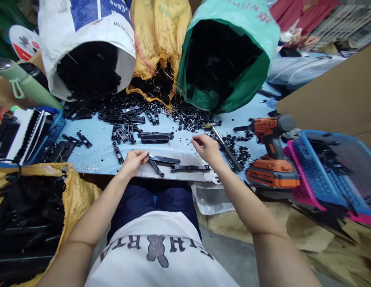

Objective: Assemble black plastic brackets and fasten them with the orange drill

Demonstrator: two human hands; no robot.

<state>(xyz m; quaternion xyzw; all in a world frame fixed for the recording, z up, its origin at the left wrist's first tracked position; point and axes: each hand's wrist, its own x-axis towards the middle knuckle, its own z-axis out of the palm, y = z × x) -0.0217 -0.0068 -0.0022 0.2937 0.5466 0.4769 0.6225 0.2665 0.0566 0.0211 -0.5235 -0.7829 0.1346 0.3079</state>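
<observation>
My left hand (132,163) is closed on the end of a black hinged bracket (165,160), whose two arms spread apart toward the right over the table's front edge. My right hand (207,149) hovers above the table with thumb and finger pinched; a tiny pale tip shows there, too small to name. Below it lies a flat black bar with a fork-like end (189,168). Just beyond both hands sits a longer black folded part (156,137). To the right of my right hand rests a hammer (227,149) with a dark handle.
Small pins with black heads (193,116) and black brackets (122,133) litter the blue table (92,157). A white sack (125,59), yellow sack (159,28) and green sack (263,79) stand behind. An orange cordless drill (270,155) and blue basket (305,159) are right.
</observation>
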